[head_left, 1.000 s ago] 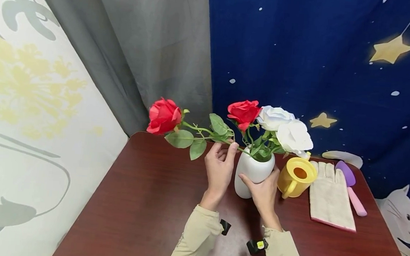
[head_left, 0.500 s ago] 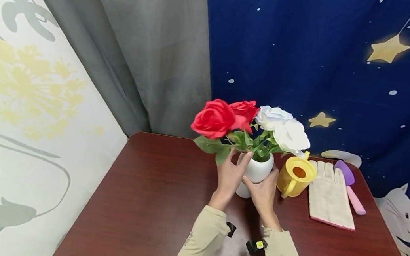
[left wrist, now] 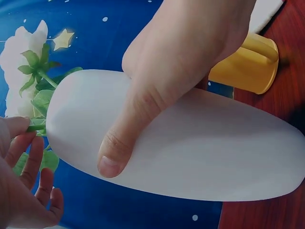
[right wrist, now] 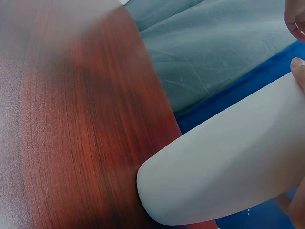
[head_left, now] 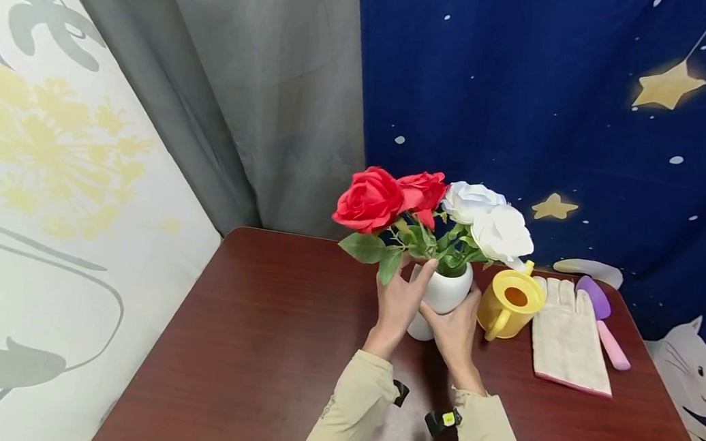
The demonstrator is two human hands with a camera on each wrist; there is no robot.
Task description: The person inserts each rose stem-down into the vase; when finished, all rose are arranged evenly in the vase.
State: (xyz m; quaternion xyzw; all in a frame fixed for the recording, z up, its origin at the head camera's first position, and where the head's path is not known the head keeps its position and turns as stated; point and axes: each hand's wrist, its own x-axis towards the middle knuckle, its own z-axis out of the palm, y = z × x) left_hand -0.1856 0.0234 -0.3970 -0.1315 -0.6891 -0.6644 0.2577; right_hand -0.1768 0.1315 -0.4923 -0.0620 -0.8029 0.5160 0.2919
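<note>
A white vase [head_left: 446, 292] stands on the table with two white roses [head_left: 500, 232] and a red rose [head_left: 424, 193] in it. My right hand [head_left: 457, 327] grips the vase's side, the thumb lying across its front in the left wrist view. At the vase's mouth, my left hand [head_left: 398, 302] pinches the green stem [left wrist: 35, 128] of another red rose [head_left: 369, 200] between thumb and forefinger. That rose leans left, its leaves [head_left: 366, 249] hanging over the hand. How deep its stem reaches into the vase is hidden.
Just right of the vase stands a yellow watering can [head_left: 510, 303]. Beside it lie cream work gloves [head_left: 568, 341] and a small trowel [head_left: 611, 344] with a purple blade and pink handle. Behind the brown table [head_left: 245, 350] hang grey and blue curtains [head_left: 287, 106].
My left hand has moved right to the vase's mouth, bringing the red rose from far left to beside the other red one. The right hand keeps its grip on the vase.
</note>
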